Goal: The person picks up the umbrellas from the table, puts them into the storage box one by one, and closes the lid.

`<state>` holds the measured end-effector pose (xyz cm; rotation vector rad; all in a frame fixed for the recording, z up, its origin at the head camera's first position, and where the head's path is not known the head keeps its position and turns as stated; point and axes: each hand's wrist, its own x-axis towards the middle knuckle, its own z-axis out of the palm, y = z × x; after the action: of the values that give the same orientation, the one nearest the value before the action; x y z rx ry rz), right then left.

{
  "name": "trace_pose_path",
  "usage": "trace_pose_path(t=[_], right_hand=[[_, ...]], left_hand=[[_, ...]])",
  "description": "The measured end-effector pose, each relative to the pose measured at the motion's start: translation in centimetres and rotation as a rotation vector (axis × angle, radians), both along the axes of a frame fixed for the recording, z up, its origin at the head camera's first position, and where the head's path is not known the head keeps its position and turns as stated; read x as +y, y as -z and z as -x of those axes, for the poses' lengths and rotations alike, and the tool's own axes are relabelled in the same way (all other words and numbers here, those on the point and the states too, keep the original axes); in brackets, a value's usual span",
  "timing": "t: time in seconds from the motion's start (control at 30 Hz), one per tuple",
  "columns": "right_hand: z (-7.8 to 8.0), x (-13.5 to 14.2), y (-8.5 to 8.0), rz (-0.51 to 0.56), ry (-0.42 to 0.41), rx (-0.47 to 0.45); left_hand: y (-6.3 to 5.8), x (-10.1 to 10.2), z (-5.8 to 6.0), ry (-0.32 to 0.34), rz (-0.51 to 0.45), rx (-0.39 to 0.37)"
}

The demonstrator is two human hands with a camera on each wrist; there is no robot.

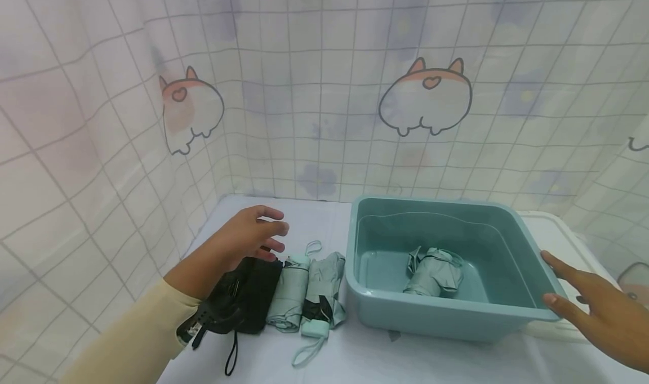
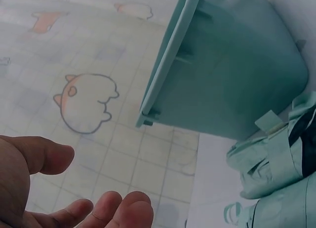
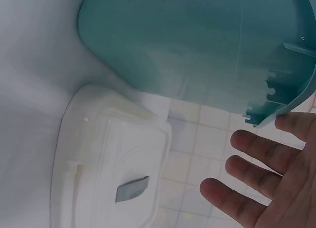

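Note:
My left hand (image 1: 256, 235) hovers with parted, loosely bent fingers above several folded umbrellas on the white table, holding nothing. Beneath it lie a black folded umbrella (image 1: 260, 297) and a pale green folded umbrella (image 1: 289, 297); another green umbrella (image 1: 324, 277) with a black band and wrist strap lies beside them, close to the bin. A rolled green umbrella (image 1: 431, 274) rests inside the teal plastic bin (image 1: 426, 311). At the bin's right rim is my right hand (image 1: 598, 305), thumb and index fingertips right at the edge, other fingers spread straight in the right wrist view.
A white lid-like plastic piece (image 3: 113, 164) with a grey tab lies right of the bin, partly behind it. A grid-patterned curtain (image 1: 314, 91) with cartoon animal prints hangs along the back and left of the table. A black strap loop (image 1: 231, 358) trails toward the front.

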<state>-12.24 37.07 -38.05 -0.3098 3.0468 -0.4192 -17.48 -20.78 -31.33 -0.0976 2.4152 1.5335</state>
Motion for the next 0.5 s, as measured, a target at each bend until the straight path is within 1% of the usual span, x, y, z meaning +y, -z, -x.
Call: trace_pose_path(t=[0.27, 0.5], right_hand=[[0.0, 0.1, 0.1, 0.008, -0.005, 0.004], [-0.1, 0.0, 0.3, 0.041, -0.029, 0.041]], left_hand=[[0.0, -2.3, -0.4, -0.012, 0.012, 0.002], [0.3, -4.5, -0.8, -0.053, 0.027, -0.014]])
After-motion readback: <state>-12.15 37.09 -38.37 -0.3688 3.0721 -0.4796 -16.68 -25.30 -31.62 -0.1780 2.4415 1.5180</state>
